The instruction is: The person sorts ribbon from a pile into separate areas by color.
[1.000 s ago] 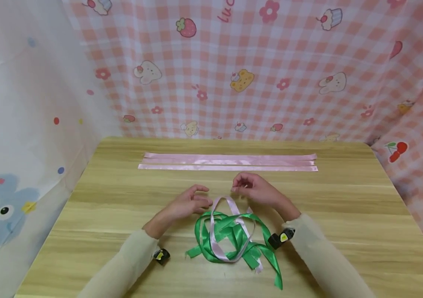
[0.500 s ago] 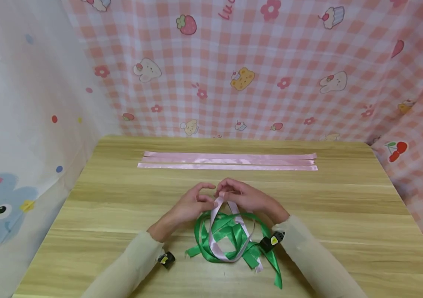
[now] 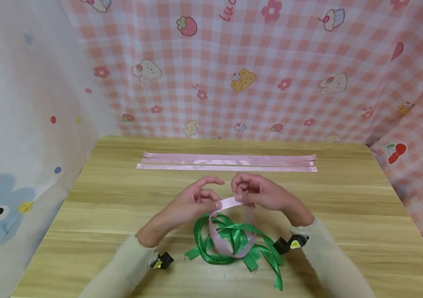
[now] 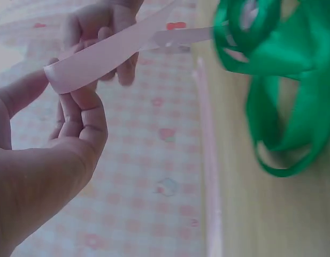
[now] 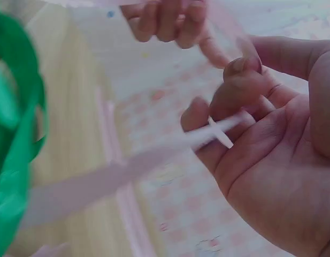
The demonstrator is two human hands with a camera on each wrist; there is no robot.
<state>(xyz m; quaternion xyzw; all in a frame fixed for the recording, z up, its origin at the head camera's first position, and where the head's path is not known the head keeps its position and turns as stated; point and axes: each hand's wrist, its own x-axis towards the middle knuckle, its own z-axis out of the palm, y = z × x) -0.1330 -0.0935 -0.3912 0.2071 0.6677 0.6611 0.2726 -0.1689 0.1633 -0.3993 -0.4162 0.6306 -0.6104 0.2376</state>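
A pale pink ribbon (image 3: 229, 202) is raised in a loop between my two hands. My left hand (image 3: 193, 200) pinches it between thumb and fingers on the left, index finger stretched out above. My right hand (image 3: 261, 192) pinches the same ribbon a short way to the right, so a flat stretch spans the thumbs. In the right wrist view a length of the pink ribbon (image 5: 127, 168) runs down from the right fingers, slightly blurred. Below the hands, a tangle of green ribbon (image 3: 219, 258) lies on the table, with the pink loop hanging in front of it.
Several pink ribbon strips (image 3: 226, 168) lie straight and parallel across the back of the wooden table (image 3: 85, 215). Behind it hangs a pink checked cloth (image 3: 204, 62), and a white printed cloth (image 3: 47, 82) hangs at the left.
Both hands came together at the top of the pink loop and took hold of it. The right hand then moved right, and the pink ribbon has lifted off the green tangle.
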